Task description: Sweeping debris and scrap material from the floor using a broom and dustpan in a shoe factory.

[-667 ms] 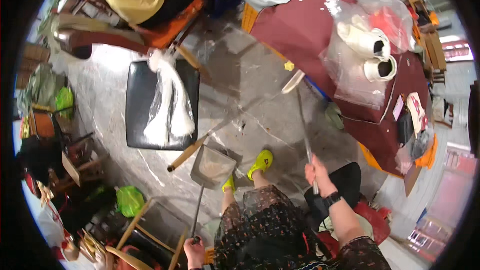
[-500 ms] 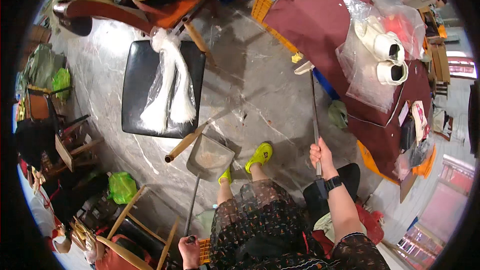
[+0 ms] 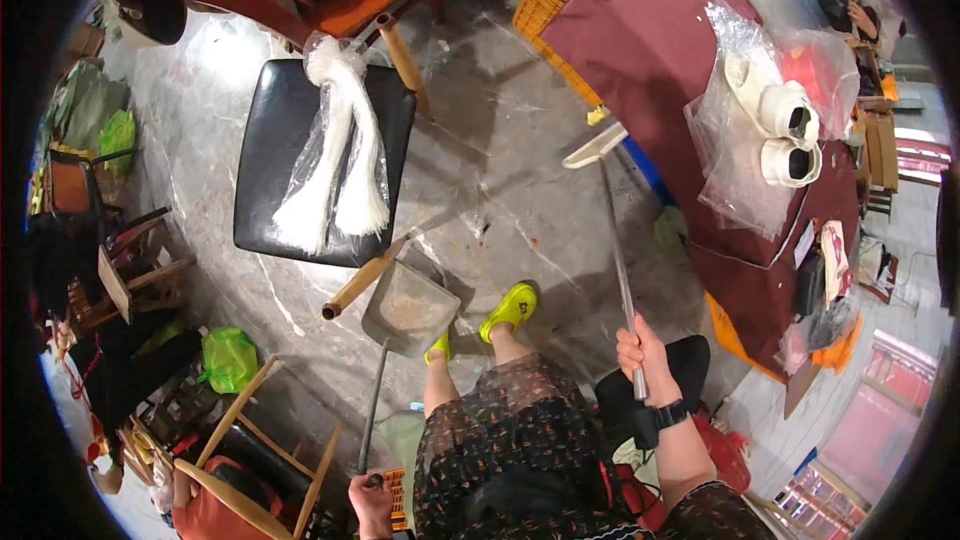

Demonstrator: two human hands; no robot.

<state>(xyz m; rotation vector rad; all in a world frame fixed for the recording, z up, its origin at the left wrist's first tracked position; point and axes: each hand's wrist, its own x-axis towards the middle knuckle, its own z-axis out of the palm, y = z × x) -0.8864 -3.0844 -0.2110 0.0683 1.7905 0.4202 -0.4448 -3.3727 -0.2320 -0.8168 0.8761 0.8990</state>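
Note:
My right hand [image 3: 645,352] is closed around the metal handle of a broom [image 3: 617,240], whose pale narrow head [image 3: 594,146] is at the far end, by the cloth-covered table's edge. At the lower left, my left hand [image 3: 371,502] grips the end of the long handle of a dustpan [image 3: 411,308]. The grey pan lies on the floor in front of my feet, close to a wooden chair leg. A little light debris seems to be in it, too blurred to name.
A black-seated chair [image 3: 268,180] bears white fibre bundles [image 3: 335,170] in plastic. The dark red table [image 3: 640,50] on the right holds white shoes [image 3: 790,145] and plastic bags. Wooden chairs and a green bag [image 3: 230,360] crowd the left. A stool [image 3: 682,365] stands by my right arm.
The broom head has swung left, away from the table's edge, and my right hand has moved slightly down. The dustpan and my left hand have shifted a little left in the picture.

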